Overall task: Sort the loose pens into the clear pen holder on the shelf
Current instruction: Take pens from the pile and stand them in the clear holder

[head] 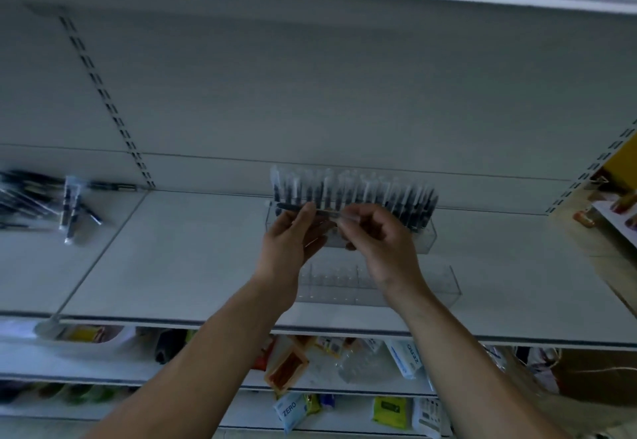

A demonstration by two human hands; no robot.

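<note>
White shop shelving fills the view, with packets jumbled on the lower tiers nearest the person. On the shelf above, an empty clear tray sits close to the front edge, partly hidden behind both wrists. Just beyond it, the left hand and right hand each pinch one end of a single pen with curled fingertips, holding it sideways across the front of the pen holder. That holder's back row looks packed with upright pens, so a free slot may be hard to find. Pushing in sideways could topple neighbours, and a light fingertip pinch could let the pen fall into the tray. More loose pens lie well apart at far left.
</note>
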